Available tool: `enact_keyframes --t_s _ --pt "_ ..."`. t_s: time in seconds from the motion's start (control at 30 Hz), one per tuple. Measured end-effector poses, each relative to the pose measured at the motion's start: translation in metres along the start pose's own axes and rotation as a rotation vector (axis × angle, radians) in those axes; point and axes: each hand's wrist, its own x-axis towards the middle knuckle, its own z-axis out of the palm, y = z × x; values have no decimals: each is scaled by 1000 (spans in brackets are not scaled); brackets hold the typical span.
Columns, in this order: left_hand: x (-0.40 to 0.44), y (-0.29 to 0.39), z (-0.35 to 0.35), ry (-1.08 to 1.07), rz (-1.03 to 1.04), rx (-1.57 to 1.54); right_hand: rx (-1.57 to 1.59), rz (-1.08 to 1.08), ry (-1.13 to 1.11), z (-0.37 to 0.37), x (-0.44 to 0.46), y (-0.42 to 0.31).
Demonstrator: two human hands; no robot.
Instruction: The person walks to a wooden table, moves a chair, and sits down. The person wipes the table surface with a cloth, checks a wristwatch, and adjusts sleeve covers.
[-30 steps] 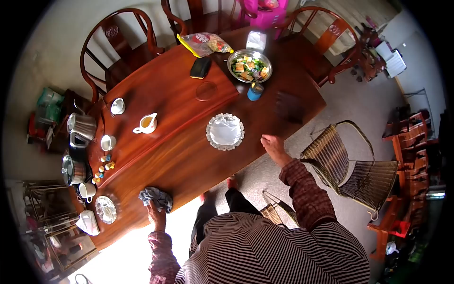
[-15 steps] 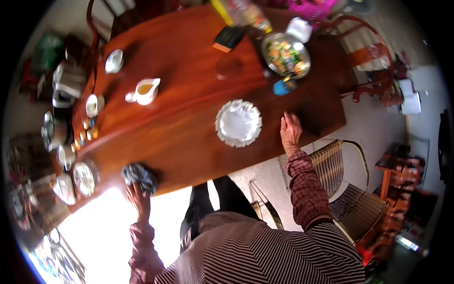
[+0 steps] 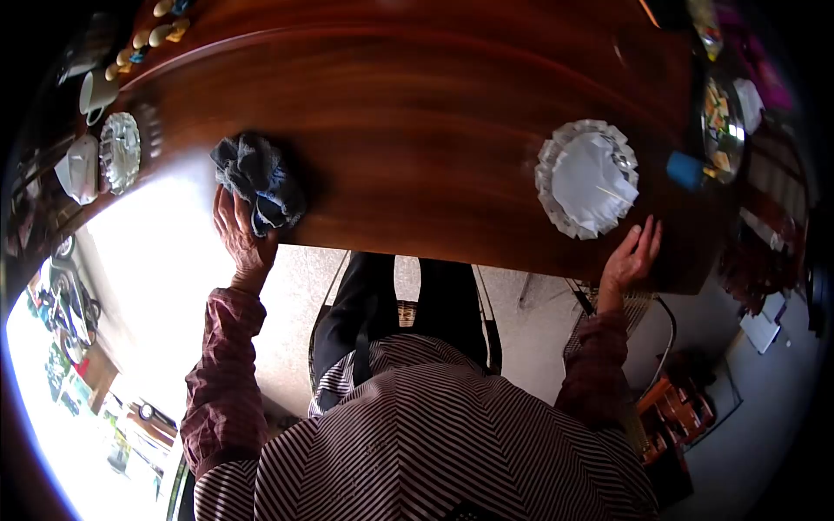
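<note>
A bunched dark grey-blue cloth (image 3: 261, 178) lies on the wooden table (image 3: 408, 156) near its front edge. My left hand (image 3: 243, 230) presses its fingers on the cloth's lower left side. On the right, my right hand (image 3: 632, 258) is at the table's edge, fingers extended and nothing seen in it. Just above and left of that hand sits a round fluted glass dish (image 3: 546, 174), lined with white material; a thin stick-like item lies in it. A gap shows between the hand and the dish.
At the left stand a white mug (image 3: 97, 94), a second fluted glass dish (image 3: 120, 153), a white container (image 3: 80, 169) and several small figures. A blue cup (image 3: 685, 170) and a metal bowl of food (image 3: 725, 126) are at the right. A woven chair (image 3: 645, 326) is below.
The view has tilted down and come closer to the table's front edge. My left hand stays on the cloth. My right hand now shows lower, beside the lined dish, its fingers more extended.
</note>
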Motion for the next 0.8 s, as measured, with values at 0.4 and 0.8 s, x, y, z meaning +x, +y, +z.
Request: enact_keyframes --t_s 0.4,0.8 --pt "-22 -22 37 102 -12 -103 31 -95 -52 33 -27 12" --pt "-13 -12 14 136 12 -173 92 -154 -56 4 -10 32"
